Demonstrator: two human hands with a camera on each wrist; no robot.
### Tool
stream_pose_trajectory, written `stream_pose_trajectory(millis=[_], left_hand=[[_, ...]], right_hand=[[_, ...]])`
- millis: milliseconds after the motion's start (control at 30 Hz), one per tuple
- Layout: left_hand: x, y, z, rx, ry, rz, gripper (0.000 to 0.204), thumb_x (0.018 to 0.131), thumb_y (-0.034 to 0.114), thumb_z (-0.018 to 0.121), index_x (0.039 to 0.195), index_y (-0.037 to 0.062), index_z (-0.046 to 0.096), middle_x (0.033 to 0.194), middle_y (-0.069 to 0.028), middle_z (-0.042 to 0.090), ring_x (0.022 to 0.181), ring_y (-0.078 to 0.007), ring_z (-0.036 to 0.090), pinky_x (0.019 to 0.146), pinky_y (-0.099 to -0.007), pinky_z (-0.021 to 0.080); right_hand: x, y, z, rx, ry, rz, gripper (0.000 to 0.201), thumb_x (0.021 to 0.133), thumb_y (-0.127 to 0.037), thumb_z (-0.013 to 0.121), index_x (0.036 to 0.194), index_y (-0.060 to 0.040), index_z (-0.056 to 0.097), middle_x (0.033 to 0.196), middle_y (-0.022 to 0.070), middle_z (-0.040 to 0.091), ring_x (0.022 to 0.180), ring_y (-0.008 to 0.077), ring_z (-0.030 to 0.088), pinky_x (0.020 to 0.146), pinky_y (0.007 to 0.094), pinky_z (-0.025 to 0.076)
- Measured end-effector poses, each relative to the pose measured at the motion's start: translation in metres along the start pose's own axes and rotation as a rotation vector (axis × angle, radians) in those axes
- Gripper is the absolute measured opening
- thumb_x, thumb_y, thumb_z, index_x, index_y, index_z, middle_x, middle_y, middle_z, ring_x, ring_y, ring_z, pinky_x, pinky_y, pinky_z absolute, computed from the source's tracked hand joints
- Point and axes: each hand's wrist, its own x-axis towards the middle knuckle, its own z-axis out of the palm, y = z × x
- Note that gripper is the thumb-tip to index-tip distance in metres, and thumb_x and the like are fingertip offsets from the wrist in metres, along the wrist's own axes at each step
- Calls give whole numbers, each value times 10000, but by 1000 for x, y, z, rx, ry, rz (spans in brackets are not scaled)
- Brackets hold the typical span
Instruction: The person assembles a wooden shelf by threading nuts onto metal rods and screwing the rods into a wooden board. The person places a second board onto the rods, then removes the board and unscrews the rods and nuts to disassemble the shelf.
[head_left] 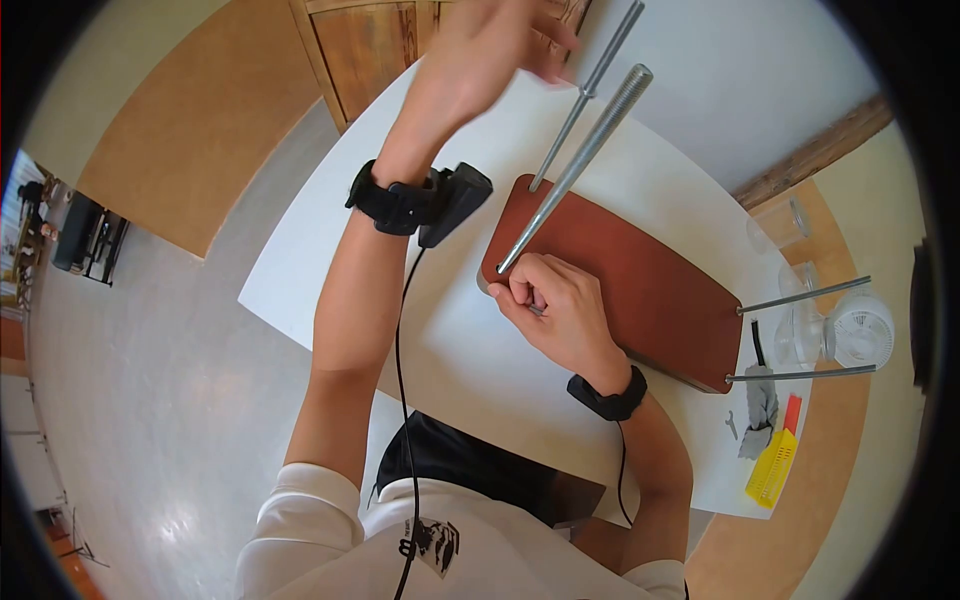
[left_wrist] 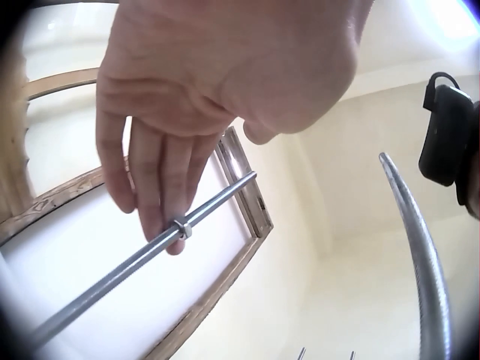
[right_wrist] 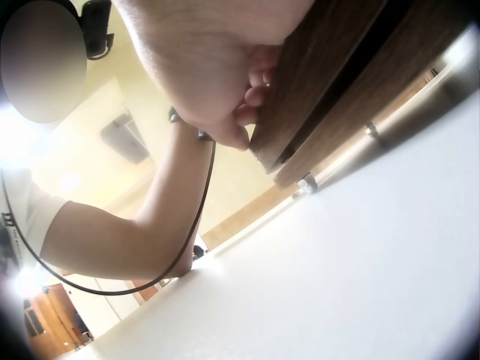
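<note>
My left hand (head_left: 478,62), blurred in the head view, reaches past a thin threaded rod. In the left wrist view its extended fingers touch a nut (left_wrist: 182,229) partway along that rod (left_wrist: 112,281). My right hand (head_left: 565,305) rests at the near left corner of a reddish-brown board (head_left: 650,285), fingers curled, a small grey metal piece (head_left: 537,309) showing between them. Beside it, a second threaded rod (head_left: 575,165) rises from that corner. In the right wrist view the board's dark edge (right_wrist: 300,97) shows two layers with a gap, hiding part of the fingers.
Two more rods (head_left: 805,296) stand at the board's right end. On the white table (head_left: 300,270) lie a small wrench (head_left: 731,425), a grey cloth (head_left: 760,400) and a yellow slotted tool (head_left: 771,468). Clear jars (head_left: 797,330) and a white round thing (head_left: 862,332) stand at the right.
</note>
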Motion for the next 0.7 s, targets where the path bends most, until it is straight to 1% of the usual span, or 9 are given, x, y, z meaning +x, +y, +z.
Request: stream_pose_trajectory(millis=[133,200,400,467,500,533,600,633,700], left_hand=[[12,-13,-39,-369,-444,-67,848,1072,658,306,1265,-100,634,1110,-242,715,1043,-291,690,979,-384,522],[-17,17,29,-213,168,212,837,1068,663,319,1177,-88,673,1030,-219,730,945,-270,710,893,-366,542],[0,-8,8,-202,34,48,843,1059,684,308,1085,-59,705,856,-158,731,747,-234,713,720,-316,538],[1,-14,-8,-147,232,20,817,1068,665,311,1028,-47,709,776,-129,723,652,-220,702,636,-291,508],[13,-22,-53,-317,-261,54,813,1076,648,309,1105,-62,703,914,-181,740,796,-244,718,755,-326,543],[5,-2,-25,-313,-263,61,813,1076,648,309,1105,-62,703,914,-181,740,796,-244,718,755,-326,543],[-17,21,47,-170,244,214,840,1075,653,304,1192,-91,675,1077,-231,720,998,-266,699,916,-367,533],[-1,6,32,-176,-46,82,855,1073,657,308,1258,-107,643,1184,-261,681,1147,-271,648,1031,-390,485],[0,0,24,-173,-172,21,810,1086,623,325,1165,-111,656,1091,-234,714,1100,-282,675,958,-375,515]], right_hand=[[1,-3,-1,10,-20,40,304,873,-81,782,755,-85,502,651,10,527,571,175,560,530,319,465],[2,-3,-1,17,-8,40,310,870,-80,786,753,-85,498,649,11,525,567,176,558,529,322,464],[1,-1,4,62,45,21,357,853,-79,814,730,-73,479,651,26,495,527,138,442,487,296,383],[-1,1,3,44,46,26,357,851,-81,815,729,-74,480,651,26,494,527,142,445,488,298,385],[-1,2,2,30,28,17,357,850,-82,817,729,-76,481,651,26,492,528,147,448,490,300,388],[-1,3,2,28,34,12,357,850,-82,817,729,-76,481,651,26,492,528,147,448,490,300,388],[-1,5,4,12,35,-3,346,850,-83,814,738,-79,487,656,23,489,526,157,449,491,307,391],[0,2,3,20,38,-14,346,850,-83,814,738,-79,487,656,23,489,526,157,449,491,307,391],[2,-3,1,54,47,4,338,852,-81,809,743,-80,489,662,24,490,527,161,453,491,311,392]])
